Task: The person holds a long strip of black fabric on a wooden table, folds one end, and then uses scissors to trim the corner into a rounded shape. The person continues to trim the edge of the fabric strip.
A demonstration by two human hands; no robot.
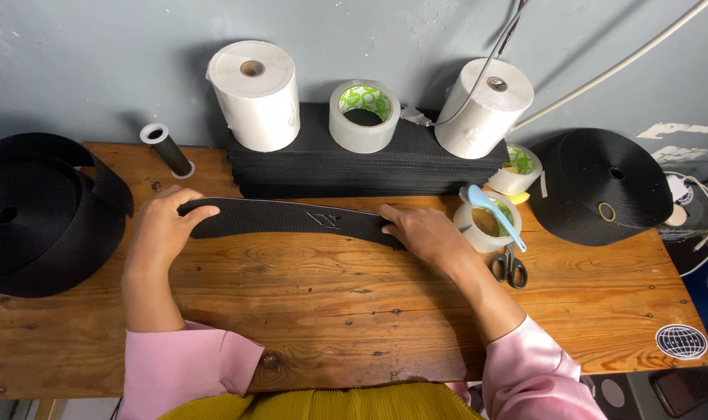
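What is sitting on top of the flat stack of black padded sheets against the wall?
On the stack of black sheets stand two white paper rolls and a clear tape roll. Whatever lies beneath them is hidden.

Place: small craft or sewing workshop, packing corner.
Bench: worn wooden plank table (346, 311), knotted and screwed, set against a scuffed grey painted wall (82, 62).
Raw stock: large rolls of black webbing at the left end (35, 218) and the right end (603, 187); a stack of flat black padded panels (369, 167) at the back.
Consumables: two white paper rolls (254, 95) (484, 107); clear packing tape rolls (363, 115) (486, 225); an empty black core tube (167, 149).
Tools: black-handled scissors (509, 268); a light blue plastic spoon (495, 214) resting on a tape roll.
Work in hand: a curved black padded strip (291, 219) lying flat on the bench.
Services: loose white cables (603, 74) running along the wall.
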